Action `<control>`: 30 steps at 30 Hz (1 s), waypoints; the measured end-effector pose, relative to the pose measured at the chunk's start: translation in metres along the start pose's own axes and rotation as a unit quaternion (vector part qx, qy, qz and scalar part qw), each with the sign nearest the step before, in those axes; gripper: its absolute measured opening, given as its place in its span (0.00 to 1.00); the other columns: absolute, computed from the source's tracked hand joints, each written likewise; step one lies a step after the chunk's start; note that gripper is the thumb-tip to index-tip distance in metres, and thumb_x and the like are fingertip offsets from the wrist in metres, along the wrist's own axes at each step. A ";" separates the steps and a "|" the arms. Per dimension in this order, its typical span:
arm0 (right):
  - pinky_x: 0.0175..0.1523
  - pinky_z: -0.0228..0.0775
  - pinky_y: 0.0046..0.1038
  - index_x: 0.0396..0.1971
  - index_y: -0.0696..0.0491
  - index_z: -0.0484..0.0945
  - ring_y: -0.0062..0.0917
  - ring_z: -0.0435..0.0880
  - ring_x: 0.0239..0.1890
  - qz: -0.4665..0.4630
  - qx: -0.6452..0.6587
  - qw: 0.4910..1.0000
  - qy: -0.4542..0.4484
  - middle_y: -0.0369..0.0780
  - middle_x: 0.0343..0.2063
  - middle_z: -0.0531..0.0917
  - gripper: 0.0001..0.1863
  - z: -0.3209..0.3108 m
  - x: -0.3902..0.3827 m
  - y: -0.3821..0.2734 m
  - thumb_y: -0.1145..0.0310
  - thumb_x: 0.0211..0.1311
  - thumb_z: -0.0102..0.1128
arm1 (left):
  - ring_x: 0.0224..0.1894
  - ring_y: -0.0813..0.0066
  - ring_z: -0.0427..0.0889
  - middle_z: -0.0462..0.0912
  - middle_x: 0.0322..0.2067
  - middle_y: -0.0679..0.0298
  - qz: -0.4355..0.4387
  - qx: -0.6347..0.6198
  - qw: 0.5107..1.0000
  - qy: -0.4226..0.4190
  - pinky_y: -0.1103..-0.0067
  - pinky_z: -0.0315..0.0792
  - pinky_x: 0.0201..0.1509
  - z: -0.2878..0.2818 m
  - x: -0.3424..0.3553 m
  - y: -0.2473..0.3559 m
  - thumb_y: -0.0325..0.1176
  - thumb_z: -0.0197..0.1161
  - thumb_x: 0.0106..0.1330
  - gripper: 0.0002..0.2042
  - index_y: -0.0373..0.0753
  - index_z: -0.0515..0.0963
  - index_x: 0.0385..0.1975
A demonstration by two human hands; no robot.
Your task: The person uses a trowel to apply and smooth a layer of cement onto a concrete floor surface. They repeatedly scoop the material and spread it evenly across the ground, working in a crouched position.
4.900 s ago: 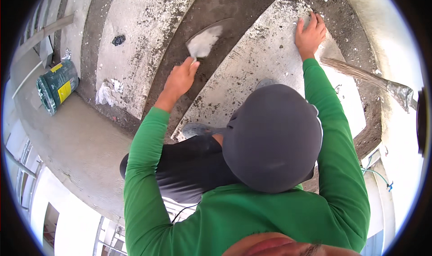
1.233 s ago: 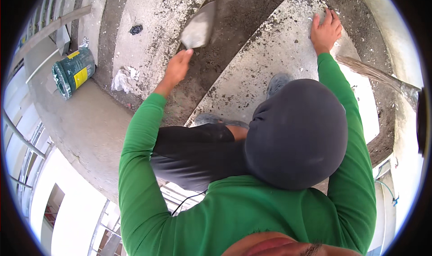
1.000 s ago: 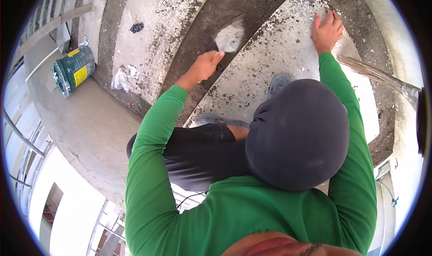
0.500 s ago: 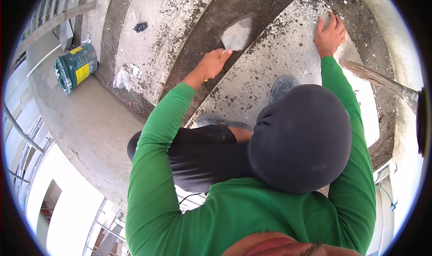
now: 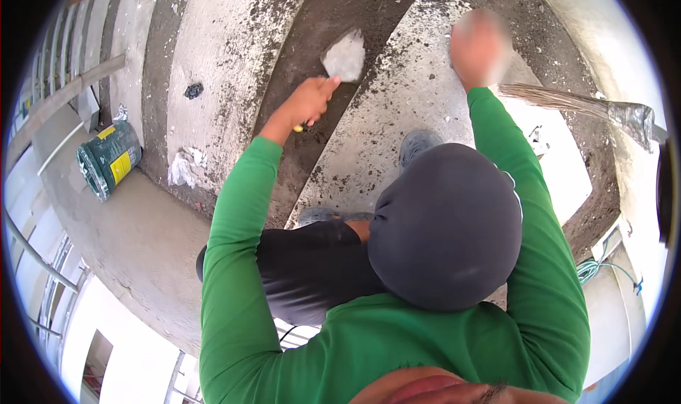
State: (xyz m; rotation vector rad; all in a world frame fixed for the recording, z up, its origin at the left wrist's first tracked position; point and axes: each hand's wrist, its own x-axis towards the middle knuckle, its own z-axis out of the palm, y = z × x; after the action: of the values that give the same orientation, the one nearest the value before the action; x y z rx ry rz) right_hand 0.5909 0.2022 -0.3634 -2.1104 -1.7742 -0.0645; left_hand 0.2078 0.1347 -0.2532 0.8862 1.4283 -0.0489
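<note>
In the head view, well off to the left of the left hand [image 5: 309,100] and lower down, a round green bucket [image 5: 108,160] lies tipped on the concrete floor [image 5: 142,234], with a yellow rectangular label on its side; the print on it is too small to make out. Between the bucket and the left hand lies a crumpled white scrap [image 5: 181,168], and a small dark lump [image 5: 193,90] sits on the pale concrete strip just left of that hand.

The left hand is curled tight around the yellow-tipped handle of a trowel [image 5: 345,55], whose flat grey blade, coated with mortar, stands just above and to the right of the hand, over the dark wet band of the step [image 5: 397,99]. The handle itself is almost wholly hidden in the fist.

The right hand [image 5: 479,46] is raised against the pale speckled face of the step, right of the trowel blade and apart from it. It is blurred, so I cannot tell whether its fingers are spread or pressed together.

Just right of the right hand, a broom [image 5: 567,100] lies with bristles pointing toward it; its handle is cut off at the rim.
</note>
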 end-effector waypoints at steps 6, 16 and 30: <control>0.74 0.52 0.48 0.67 0.42 0.74 0.38 0.64 0.72 -0.001 0.034 0.999 0.008 0.36 0.69 0.71 0.28 -0.001 0.001 0.004 0.46 0.72 0.56 | 0.13 0.83 0.64 0.66 0.16 0.73 0.045 -0.037 0.996 -0.063 0.78 0.62 0.15 -0.017 0.028 0.121 0.58 0.51 0.81 0.24 0.38 0.73 0.37; 0.74 0.52 0.47 0.67 0.41 0.74 0.38 0.64 0.72 0.011 0.017 1.000 -0.002 0.35 0.68 0.71 0.28 -0.002 0.000 0.003 0.47 0.72 0.56 | 0.10 0.80 0.64 0.67 0.13 0.70 0.058 0.083 0.990 0.097 0.77 0.62 0.16 -0.047 -0.032 0.035 0.57 0.50 0.81 0.26 0.38 0.73 0.31; 0.74 0.52 0.48 0.67 0.42 0.74 0.39 0.64 0.72 0.008 0.019 1.000 -0.006 0.37 0.68 0.71 0.27 -0.003 0.001 0.002 0.48 0.72 0.56 | 0.12 0.83 0.64 0.67 0.16 0.71 0.049 0.084 0.995 -0.036 0.80 0.63 0.15 -0.027 0.061 0.148 0.56 0.51 0.81 0.25 0.34 0.73 0.41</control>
State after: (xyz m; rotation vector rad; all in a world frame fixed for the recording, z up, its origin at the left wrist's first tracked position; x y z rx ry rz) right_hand 0.5935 0.2015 -0.3606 -2.1013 -1.7514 -0.0140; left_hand 0.2749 0.2802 -0.2292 1.0801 1.3254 -0.1277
